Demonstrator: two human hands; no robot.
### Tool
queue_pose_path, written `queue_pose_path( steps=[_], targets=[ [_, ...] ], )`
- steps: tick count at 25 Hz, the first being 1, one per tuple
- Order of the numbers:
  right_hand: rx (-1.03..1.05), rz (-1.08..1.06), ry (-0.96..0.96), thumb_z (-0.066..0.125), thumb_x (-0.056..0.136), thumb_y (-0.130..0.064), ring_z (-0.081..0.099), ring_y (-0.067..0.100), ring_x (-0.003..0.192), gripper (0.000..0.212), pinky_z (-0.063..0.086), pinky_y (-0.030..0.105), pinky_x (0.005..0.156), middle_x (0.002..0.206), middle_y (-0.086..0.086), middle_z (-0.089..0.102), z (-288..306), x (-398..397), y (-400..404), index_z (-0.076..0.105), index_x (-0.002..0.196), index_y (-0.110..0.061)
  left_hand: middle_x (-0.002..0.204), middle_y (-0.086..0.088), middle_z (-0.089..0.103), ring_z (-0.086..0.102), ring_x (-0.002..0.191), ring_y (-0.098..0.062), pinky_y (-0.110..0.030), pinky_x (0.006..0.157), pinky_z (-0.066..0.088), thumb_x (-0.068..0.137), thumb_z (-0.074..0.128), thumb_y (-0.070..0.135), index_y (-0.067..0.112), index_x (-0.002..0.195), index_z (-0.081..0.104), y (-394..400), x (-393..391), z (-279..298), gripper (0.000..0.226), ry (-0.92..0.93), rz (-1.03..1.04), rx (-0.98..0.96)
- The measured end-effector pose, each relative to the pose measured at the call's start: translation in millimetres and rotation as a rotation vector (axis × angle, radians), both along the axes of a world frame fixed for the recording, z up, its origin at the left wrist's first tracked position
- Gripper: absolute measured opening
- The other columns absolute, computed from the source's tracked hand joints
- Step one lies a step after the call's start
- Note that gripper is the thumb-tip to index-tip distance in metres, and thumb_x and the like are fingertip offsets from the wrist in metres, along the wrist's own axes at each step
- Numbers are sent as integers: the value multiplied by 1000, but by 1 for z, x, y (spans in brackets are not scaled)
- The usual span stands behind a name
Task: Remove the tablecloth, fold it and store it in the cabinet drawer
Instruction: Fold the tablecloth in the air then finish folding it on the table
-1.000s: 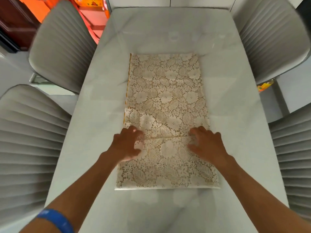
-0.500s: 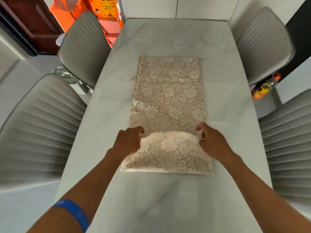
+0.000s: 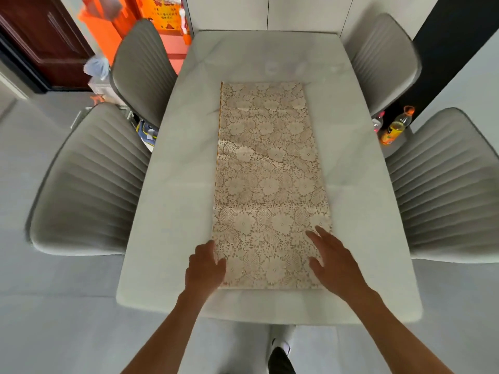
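The step in hand is the folding. The tablecloth (image 3: 270,184) lies on the tabletop (image 3: 172,211) as 1 long narrow strip, already folded lengthwise as it seems, with its far end toward 12 o'clock and its near end toward 6 o'clock, close to the near edge of the tabletop. It lies flat; only some soft creases cross it.

The left hand (image 3: 205,268) rests at the near left corner of the strip, about 7 o'clock from its middle. Its fingers are curled loosely and seem to touch the left edge, but I cannot tell whether they pinch the cloth. The right hand (image 3: 334,263) is at about 5 o'clock, over the near right corner, with the fingers spread and pointing toward 11 o'clock. It is above or lightly on the cloth, and it holds nothing.

So no firm grip is on the tablecloth at this moment. My judgement is that the next move needs both hands to take the 2 near corners and carry the near end toward 12 o'clock, to make the strip shorter. The lace cloth looks thin and limp, so the 2 corners should rise together or the edges will not meet straight. The storing is not yet begun, and no cabinet drawer is seen here.
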State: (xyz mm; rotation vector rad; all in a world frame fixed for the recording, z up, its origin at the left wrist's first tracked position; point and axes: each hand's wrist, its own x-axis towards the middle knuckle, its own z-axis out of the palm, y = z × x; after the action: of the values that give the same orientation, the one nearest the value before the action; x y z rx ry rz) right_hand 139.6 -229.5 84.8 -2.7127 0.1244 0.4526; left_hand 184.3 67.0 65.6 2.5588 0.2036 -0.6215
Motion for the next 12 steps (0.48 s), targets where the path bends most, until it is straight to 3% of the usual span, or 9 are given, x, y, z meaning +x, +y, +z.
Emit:
queue_pose_path(
  steps=[4,6,9,12],
  targets=[
    [-266,45,219,35,98,-54,8,27,152,72,31,42,116,166,3,-4,-40,-18,-4,2,156,-28,145,-5,33,38,126,-27,-40,96,44,90,55,29,19,144,32,-4,-19,-27,59,-48,-200,277],
    [-259,-59,263,43,95,-54,16,30,149,74,34,42,112,166,4,0,-49,-32,-16,11,155,-26,143,-3,37,39,126,-27,-38,97,44,87,60,26,19,135,45,1,-21,-32,51,-89,-194,213],
    [-2,-420,83,60,90,-30,48,39,119,43,45,44,94,142,17,40,-52,-18,-21,48,127,-14,115,-4,57,55,108,-28,-35,86,46,81,71,22,17,105,60,1,-6,-27,26,-108,201,-146],
    [233,-668,77,60,91,-16,59,37,96,25,45,38,79,113,13,57,-48,-15,-24,45,109,-11,100,-7,65,64,90,-29,-36,76,52,81,70,19,15,113,52,-4,-3,-23,37,86,482,-286]
  ],
)
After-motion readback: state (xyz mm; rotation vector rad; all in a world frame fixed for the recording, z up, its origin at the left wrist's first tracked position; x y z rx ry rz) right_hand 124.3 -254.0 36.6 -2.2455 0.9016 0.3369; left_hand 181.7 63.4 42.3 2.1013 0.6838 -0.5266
